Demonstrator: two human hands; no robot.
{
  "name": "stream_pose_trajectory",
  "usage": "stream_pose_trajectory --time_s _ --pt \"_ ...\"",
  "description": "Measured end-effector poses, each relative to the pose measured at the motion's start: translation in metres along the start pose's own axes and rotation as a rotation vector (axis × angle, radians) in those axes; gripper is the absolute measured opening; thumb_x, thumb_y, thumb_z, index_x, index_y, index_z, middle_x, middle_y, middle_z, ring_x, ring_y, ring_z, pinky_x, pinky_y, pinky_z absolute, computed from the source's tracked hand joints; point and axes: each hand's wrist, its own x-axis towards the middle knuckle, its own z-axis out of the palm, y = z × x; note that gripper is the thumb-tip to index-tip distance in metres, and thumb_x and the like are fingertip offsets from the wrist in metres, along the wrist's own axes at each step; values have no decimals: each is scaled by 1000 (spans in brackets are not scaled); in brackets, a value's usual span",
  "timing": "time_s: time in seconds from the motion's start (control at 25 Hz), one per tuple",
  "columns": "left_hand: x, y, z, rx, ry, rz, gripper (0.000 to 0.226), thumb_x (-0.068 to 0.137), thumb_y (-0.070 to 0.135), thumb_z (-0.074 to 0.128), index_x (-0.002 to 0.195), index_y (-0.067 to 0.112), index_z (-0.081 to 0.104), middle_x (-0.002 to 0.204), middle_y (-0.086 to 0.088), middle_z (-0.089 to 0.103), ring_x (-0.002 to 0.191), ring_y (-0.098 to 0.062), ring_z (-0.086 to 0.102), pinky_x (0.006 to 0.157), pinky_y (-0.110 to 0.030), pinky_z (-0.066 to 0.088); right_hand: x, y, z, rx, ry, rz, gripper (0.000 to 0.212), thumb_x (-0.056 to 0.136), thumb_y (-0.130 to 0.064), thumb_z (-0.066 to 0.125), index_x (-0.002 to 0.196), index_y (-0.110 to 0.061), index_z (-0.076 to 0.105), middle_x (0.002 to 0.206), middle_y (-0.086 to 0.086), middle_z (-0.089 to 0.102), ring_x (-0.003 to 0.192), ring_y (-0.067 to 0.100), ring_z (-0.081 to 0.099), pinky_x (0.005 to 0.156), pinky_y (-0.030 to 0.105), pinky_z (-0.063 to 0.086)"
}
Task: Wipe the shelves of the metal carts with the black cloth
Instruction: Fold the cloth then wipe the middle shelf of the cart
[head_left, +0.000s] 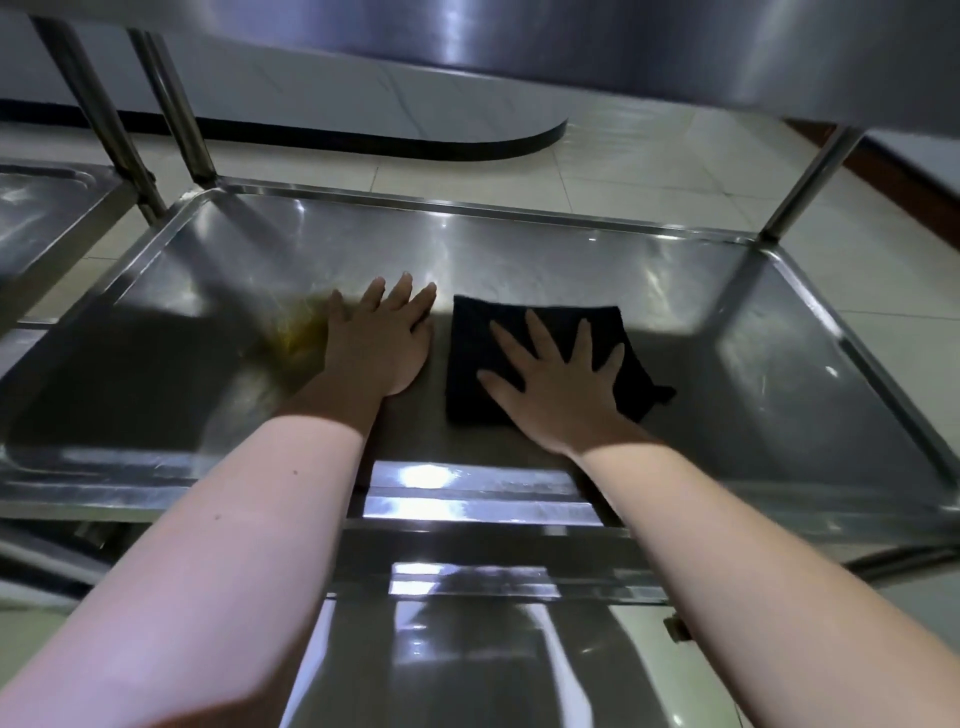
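Note:
A folded black cloth (478, 343) lies flat on the middle shelf (675, 312) of a stainless steel cart. My right hand (558, 379) presses down on the cloth with straight, spread fingers. My left hand (382, 338) rests flat on the bare metal just left of the cloth, fingers straight. A yellowish-brown smear (298, 332) marks the shelf right beside my left hand.
The cart's upper shelf (571, 47) hangs close overhead, carried by metal posts (176, 109) at the corners. A second cart's shelf (41, 208) stands to the left. A lower shelf (467, 649) shows below my arms. Pale tiled floor (623, 156) lies beyond.

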Motion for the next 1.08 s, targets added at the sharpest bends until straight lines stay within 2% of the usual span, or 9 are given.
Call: stream_pose_trajectory --time_s 0.12,0.2,0.44,0.56,0.72,0.8,0.96,1.08 --pt "-2 1 -3 3 -21 5 51 103 45 16 154 41 8 164 7 3 151 -23 4 114 -64 3 -65 -7 14 -23 -34 -52 73 67 -85 -4 135 -65 -19 160 -19 -17 144 42 -22 102 69 -21" --pt "-2 2 -8 9 -56 15 52 104 45 15 154 40 6 165 6 1 151 -24 2 114 -64 2 -71 -7 14 -22 -50 -44 72 65 -86 -3 133 -67 -20 160 -20 -18 143 41 -24 101 69 -23" --pt "-2 2 -10 35 -80 32 53 103 49 11 155 39 3 165 5 -1 151 -25 1 114 -63 2 33 -3 -12 26 -42 50 70 83 -84 16 145 -60 -5 163 -14 -10 144 45 -18 104 75 -12" --pt "-2 1 -8 42 -69 37 54 102 50 11 154 40 3 165 6 0 151 -24 2 114 -63 2 69 -3 -18 11 -66 16 71 83 -84 17 146 -60 -3 163 -14 -10 145 44 -18 105 74 -12" --pt "-3 2 -8 33 -80 17 53 102 52 13 154 43 5 164 8 1 151 -23 3 115 -60 3 68 28 -14 -6 -37 -44 70 81 -85 16 144 -62 -2 162 -18 -6 147 39 -14 107 70 -11" --pt "-4 4 -9 23 -80 6 52 102 51 15 153 44 6 164 9 2 151 -22 3 115 -60 3 59 73 -18 8 -21 27 69 80 -85 18 143 -63 -1 162 -20 -6 148 38 -11 109 68 -9" --pt "-5 8 -9 27 -70 5 52 102 51 14 154 43 7 164 8 3 151 -23 4 116 -60 3 30 175 -25 36 -29 322 70 79 -87 17 143 -63 -1 162 -19 -4 148 39 -7 110 70 -4" --pt "-5 10 -8 42 -59 7 52 103 50 13 154 41 7 165 6 3 151 -25 5 116 -62 4 27 161 -29 65 -11 458 73 82 -85 18 147 -58 0 163 -15 -4 146 45 -8 108 73 -4"
